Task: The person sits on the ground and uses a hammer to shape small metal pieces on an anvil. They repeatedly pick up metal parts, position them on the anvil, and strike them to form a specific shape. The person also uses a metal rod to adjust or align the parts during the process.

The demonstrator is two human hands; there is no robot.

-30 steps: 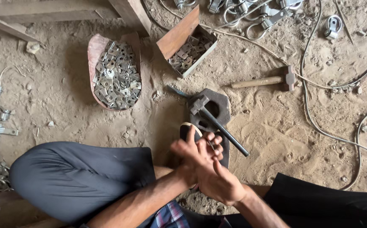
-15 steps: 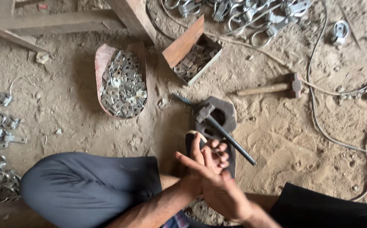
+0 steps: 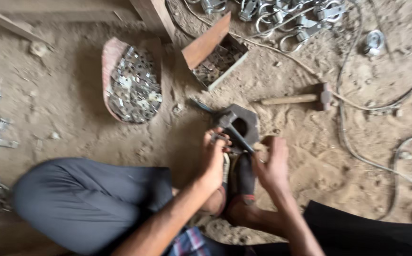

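Both my hands have parted: left hand (image 3: 214,159) now pinches a small metal piece (image 3: 217,137) at the iron block (image 3: 241,124), right hand (image 3: 272,163) grips the tool handle (image 3: 261,146).

Soft, even daylight; motion blur throughout, perhaps strongest at left.

Both hands (image 3: 244,159) at metal block (image 3: 244,124)

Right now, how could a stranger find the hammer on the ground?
Start from the dark metal block by the hands. The hammer lies on the sand up and right of it. It alone has a pale wooden handle and a dark head.
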